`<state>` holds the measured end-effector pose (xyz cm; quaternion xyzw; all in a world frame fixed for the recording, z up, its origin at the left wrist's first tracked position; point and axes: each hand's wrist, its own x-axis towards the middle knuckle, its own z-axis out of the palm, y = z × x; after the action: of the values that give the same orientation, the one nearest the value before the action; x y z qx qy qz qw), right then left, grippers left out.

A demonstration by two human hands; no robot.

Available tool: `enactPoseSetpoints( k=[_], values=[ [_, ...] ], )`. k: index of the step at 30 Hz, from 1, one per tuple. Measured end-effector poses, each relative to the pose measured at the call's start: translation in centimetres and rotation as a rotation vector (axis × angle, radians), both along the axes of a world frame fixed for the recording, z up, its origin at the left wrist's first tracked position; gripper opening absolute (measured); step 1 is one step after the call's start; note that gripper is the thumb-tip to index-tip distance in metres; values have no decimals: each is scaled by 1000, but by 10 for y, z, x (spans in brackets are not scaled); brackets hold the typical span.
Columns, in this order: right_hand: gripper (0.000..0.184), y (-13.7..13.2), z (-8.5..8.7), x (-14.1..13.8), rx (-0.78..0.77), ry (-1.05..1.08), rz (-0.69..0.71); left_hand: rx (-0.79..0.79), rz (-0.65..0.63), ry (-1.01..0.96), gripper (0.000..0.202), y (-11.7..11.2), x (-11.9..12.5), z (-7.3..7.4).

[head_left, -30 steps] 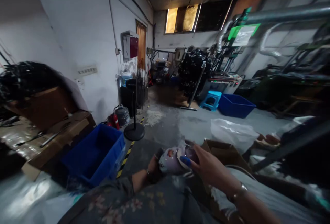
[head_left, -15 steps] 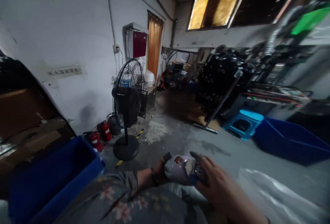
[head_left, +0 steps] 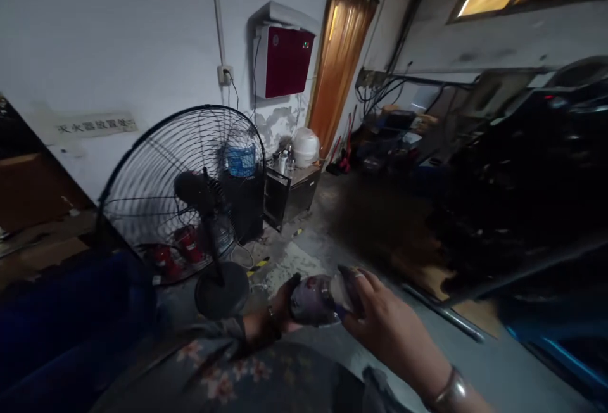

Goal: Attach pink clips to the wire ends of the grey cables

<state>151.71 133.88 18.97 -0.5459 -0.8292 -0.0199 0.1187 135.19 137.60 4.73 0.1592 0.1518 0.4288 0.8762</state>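
Observation:
A small pale purple rounded container [head_left: 313, 299] with a printed picture on it is held between both hands, low in the middle of the view. My left hand [head_left: 280, 311] grips its left side, fingers curled round it, a floral sleeve behind the wrist. My right hand [head_left: 380, 324] covers the right end, fingers wrapped over what looks like its clear cap; a metal bracelet sits on that wrist. Much of the container is hidden by the fingers.
A standing floor fan [head_left: 190, 191] is close ahead on the left, with red fire extinguishers [head_left: 187, 245] behind it by the white wall. A dark blue bin [head_left: 61, 311] lies at the left. A small cabinet [head_left: 289, 191], an orange strip curtain [head_left: 339, 52] and dark machinery [head_left: 522, 178] lie beyond.
The view has moved forward toward the fan and doorway, so the fan now looms large. Both hands keep hold of the purple container, the right hand shifting slightly over its end.

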Motion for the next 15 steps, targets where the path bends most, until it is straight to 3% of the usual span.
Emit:
enactPoseSetpoints(
  k=[5, 10, 12, 15],
  values=[
    [42, 71, 25, 72, 76, 111, 82, -46, -15, -98, 67, 73, 41, 15],
    [56, 146, 50, 134, -14, 429, 33, -95, 95, -118, 58, 153, 57, -4],
    [58, 185, 45, 157, -98, 533, -24, -119, 159, -110, 56, 181, 56, -14],
    [58, 253, 15, 194, -157, 635, -23, -133, 312, -95, 53, 210, 53, -17]
  ],
)
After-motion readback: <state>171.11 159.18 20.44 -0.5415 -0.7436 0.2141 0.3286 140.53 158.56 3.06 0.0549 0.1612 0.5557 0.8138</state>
